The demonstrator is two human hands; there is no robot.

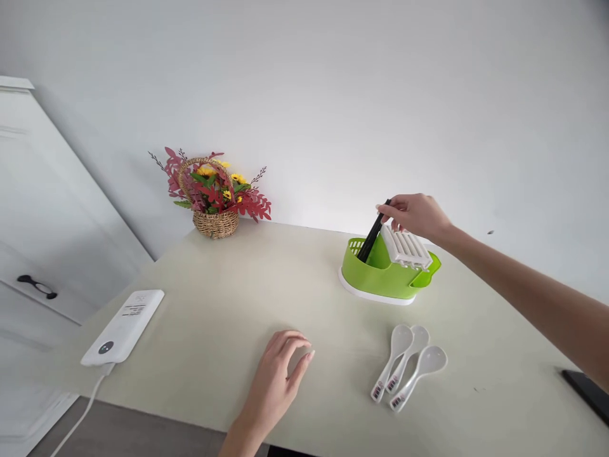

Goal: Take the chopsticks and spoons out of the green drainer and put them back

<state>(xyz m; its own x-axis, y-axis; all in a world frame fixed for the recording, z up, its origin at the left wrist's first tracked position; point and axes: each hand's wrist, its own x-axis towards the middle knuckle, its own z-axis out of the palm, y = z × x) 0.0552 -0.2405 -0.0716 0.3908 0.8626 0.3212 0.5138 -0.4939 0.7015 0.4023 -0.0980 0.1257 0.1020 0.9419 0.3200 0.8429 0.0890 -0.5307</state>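
Note:
My right hand (416,214) reaches out over a green cutlery drainer (380,274) at the far side of the table (228,298). Its fingers pinch the top of black chopsticks (373,236), whose lower ends stand tilted inside the drainer's green compartment. A white slotted rack (404,247) sits on the drainer's right part, just under that hand. My left hand (280,374) rests on the table near its front edge, fingers loosely curled and apart, holding nothing. Three white spoons (406,365) lie side by side on the table between the drainer and the front edge.
A wicker basket of red and yellow artificial flowers (216,193) stands at the table's back left by the wall. A white device (124,325) with a cable lies at the left edge. A dark flat object (587,392) shows at the right edge. A white cabinet (38,254) stands left.

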